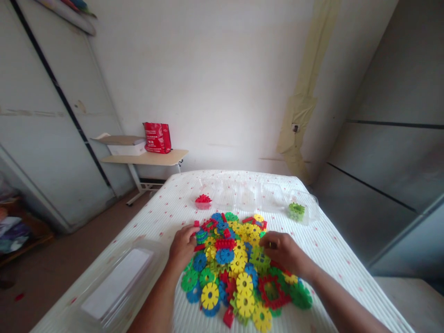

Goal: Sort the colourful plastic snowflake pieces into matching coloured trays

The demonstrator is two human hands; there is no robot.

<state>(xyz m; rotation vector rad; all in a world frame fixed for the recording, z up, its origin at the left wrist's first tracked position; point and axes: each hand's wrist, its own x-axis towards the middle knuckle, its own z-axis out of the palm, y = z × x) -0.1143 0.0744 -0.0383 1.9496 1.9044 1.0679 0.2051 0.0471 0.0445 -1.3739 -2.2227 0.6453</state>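
A heap of plastic interlocking building pieces (238,262) in yellow, blue, green and red lies in front of me, many of them notched discs. My left hand (182,246) is at the heap's left edge, thumb and fingers closed, with a small red building piece (196,223) at the fingertips. On the right side, my right hand (283,252) reaches over the heap with curled fingers, a ring on one of them. Its fingertips are beside a light green square lattice piece (260,259); what they grip is hidden.
Behind the heap stands a clear plastic divided tray (239,196), with red pieces (203,200) at its left end and green pieces (296,211) at its right. A clear lid (118,282) with a white label lies at left. A red bag (157,138) stands on a side table (156,158).
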